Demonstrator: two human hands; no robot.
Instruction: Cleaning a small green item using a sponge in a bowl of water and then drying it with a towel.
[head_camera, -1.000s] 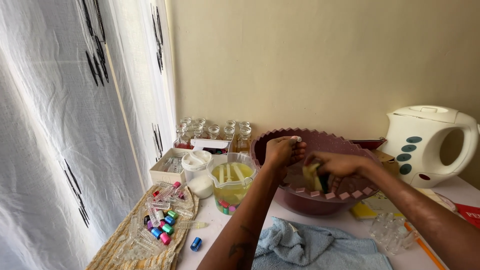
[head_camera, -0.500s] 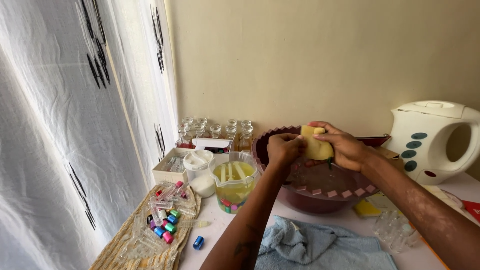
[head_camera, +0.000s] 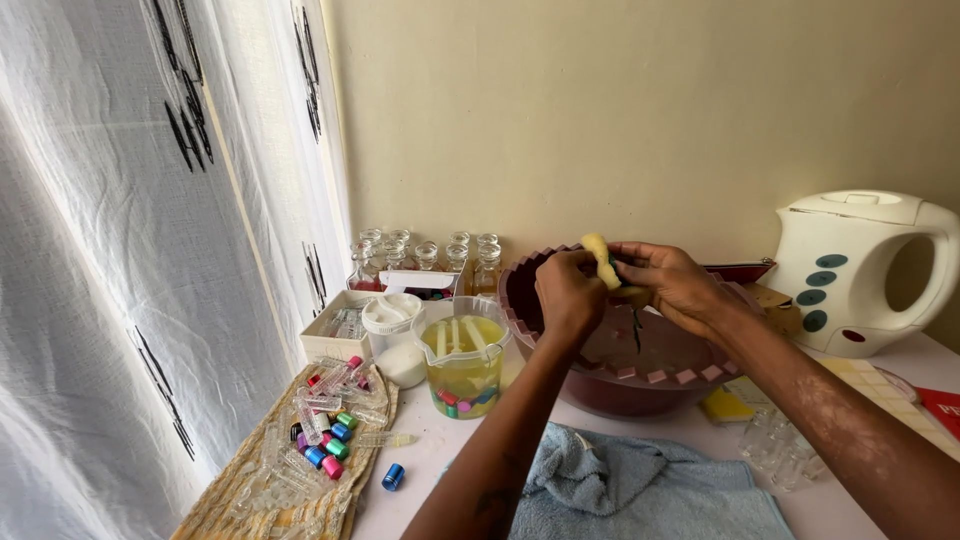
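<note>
Both my hands are raised over a dark maroon basin (head_camera: 600, 385) with a notched rim. My right hand (head_camera: 670, 285) grips a yellow sponge (head_camera: 597, 255) that sticks up between the two hands. My left hand (head_camera: 566, 295) is closed against the sponge's left side; whatever small thing it may pinch is hidden by the fingers. Water sits in the bottom of the basin.
A clear jug (head_camera: 465, 365) of yellowish liquid and a white tub (head_camera: 390, 322) stand left of the basin. Small glass bottles (head_camera: 425, 252) line the wall. Coloured caps and vials (head_camera: 325, 435) lie on a woven mat. A blue towel (head_camera: 640, 490) lies in front, a white kettle (head_camera: 860, 270) at right.
The hands rose from inside the basin to above its rim. The sponge moved up with the right hand and now stands between both hands.
</note>
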